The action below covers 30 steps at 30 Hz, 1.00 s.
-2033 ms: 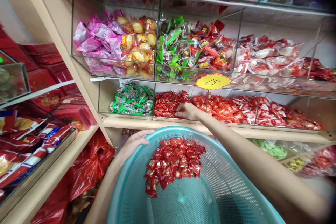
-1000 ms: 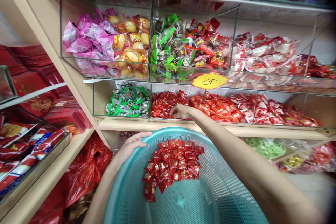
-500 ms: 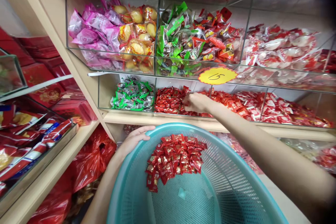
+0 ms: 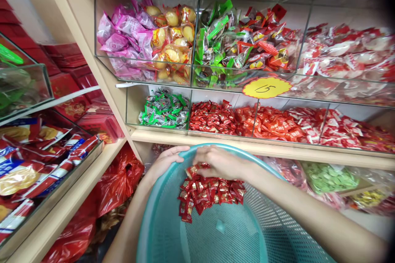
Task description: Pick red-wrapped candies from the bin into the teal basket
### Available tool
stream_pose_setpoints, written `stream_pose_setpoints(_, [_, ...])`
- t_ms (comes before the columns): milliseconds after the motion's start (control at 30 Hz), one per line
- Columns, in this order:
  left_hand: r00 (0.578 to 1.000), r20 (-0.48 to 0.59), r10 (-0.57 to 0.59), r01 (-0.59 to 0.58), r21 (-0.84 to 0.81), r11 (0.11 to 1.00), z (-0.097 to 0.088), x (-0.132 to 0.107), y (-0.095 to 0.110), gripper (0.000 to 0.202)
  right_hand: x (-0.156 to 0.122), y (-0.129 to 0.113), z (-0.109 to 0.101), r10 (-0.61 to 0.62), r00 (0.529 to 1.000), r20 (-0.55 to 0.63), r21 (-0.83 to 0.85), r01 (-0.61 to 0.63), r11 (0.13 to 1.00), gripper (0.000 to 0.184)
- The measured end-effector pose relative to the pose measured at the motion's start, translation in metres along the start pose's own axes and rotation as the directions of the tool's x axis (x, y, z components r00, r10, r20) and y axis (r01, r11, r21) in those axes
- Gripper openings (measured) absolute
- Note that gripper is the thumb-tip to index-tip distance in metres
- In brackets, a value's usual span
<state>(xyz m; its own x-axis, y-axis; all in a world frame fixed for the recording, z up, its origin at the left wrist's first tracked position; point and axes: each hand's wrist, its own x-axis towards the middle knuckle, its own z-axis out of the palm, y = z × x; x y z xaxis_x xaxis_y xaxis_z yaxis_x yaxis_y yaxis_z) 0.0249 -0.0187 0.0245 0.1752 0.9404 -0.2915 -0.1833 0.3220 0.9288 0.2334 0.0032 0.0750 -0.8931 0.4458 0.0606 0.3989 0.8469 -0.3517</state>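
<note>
A teal mesh basket (image 4: 243, 230) fills the lower middle of the view. My left hand (image 4: 165, 161) grips its far rim, fingers curled over the edge. My right hand (image 4: 219, 162) is inside the basket, closed on several small red-wrapped candies just above the pile of red candies (image 4: 210, 194) lying in it. The glass bin of matching red candies (image 4: 212, 117) sits on the shelf right behind the basket.
Glass bins hold green-silver candies (image 4: 163, 109), more red sweets (image 4: 277, 122), pink and yellow packs (image 4: 145, 41) and green-red packs (image 4: 240, 45). A yellow price tag marked 15 (image 4: 267, 87) hangs on the glass. Red bags (image 4: 114, 181) and boxes fill the left shelves.
My right hand left the red candy bin on the shelf and came down into the basket with a handful of candies. The left hand stayed on the rim.
</note>
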Motion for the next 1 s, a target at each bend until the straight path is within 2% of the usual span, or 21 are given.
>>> stream_pose_setpoints(133, [1.0, 0.009, 0.006, -0.005, -0.033, 0.999, -0.002, 0.001, -0.002, 0.043, 0.011, 0.0, 0.023, 0.004, 0.996, 0.085, -0.12, 0.007, 0.993, 0.017])
stream_pose_setpoints(333, [0.999, 0.047, 0.011, -0.009, -0.052, 0.999, -0.002, 0.001, -0.001, 0.042, 0.016, 0.001, 0.037, -0.007, 0.993, 0.114, -0.223, 0.033, 0.974, 0.019])
stream_pose_setpoints(433, [0.999, 0.032, 0.014, -0.014, -0.017, 1.0, -0.003, 0.002, -0.002, 0.043, 0.015, 0.0, 0.039, 0.006, 0.997, 0.081, -0.21, 0.011, 0.978, 0.024])
stream_pose_setpoints(533, [0.999, 0.026, 0.022, -0.021, -0.025, 0.999, -0.003, 0.003, -0.003, 0.043, 0.013, 0.001, 0.027, -0.024, 0.998, -0.05, -0.117, 0.019, 0.993, 0.029])
stream_pose_setpoints(633, [1.0, 0.024, 0.012, -0.011, -0.046, 0.999, -0.004, 0.003, -0.003, 0.042, 0.013, 0.014, -0.002, -0.004, 0.966, -0.257, -0.037, -0.005, 0.999, 0.026])
stream_pose_setpoints(700, [1.0, 0.006, -0.024, 0.025, -0.032, 0.999, -0.003, 0.002, -0.002, 0.043, 0.014, 0.033, -0.023, 0.087, 0.918, -0.387, 0.006, -0.092, 0.996, 0.024])
stream_pose_setpoints(767, [0.999, -0.013, -0.053, 0.053, -0.017, 0.998, -0.002, 0.0, -0.001, 0.044, 0.015, 0.059, -0.038, 0.241, 0.862, -0.446, 0.076, -0.232, 0.97, 0.02])
stream_pose_setpoints(800, [0.998, -0.016, -0.054, 0.054, -0.017, 0.998, -0.001, 0.0, 0.0, 0.044, 0.015, 0.073, -0.043, 0.352, 0.837, -0.418, 0.137, -0.325, 0.936, 0.018])
stream_pose_setpoints(867, [0.999, -0.011, -0.038, 0.038, -0.029, 0.999, -0.001, 0.0, 0.001, 0.043, 0.014, 0.099, -0.048, 0.519, 0.827, -0.217, 0.257, -0.464, 0.847, 0.021])
stream_pose_setpoints(933, [1.0, 0.004, -0.018, 0.018, -0.046, 0.999, -0.001, 0.0, 0.002, 0.04, 0.01, 0.116, -0.048, 0.57, 0.821, -0.039, 0.311, -0.532, 0.787, 0.024])
stream_pose_setpoints(1000, [1.0, 0.02, -0.009, 0.01, -0.056, 0.998, -0.001, 0.001, 0.002, 0.039, 0.006, 0.125, -0.047, 0.563, 0.826, 0.036, 0.332, -0.541, 0.773, 0.026])
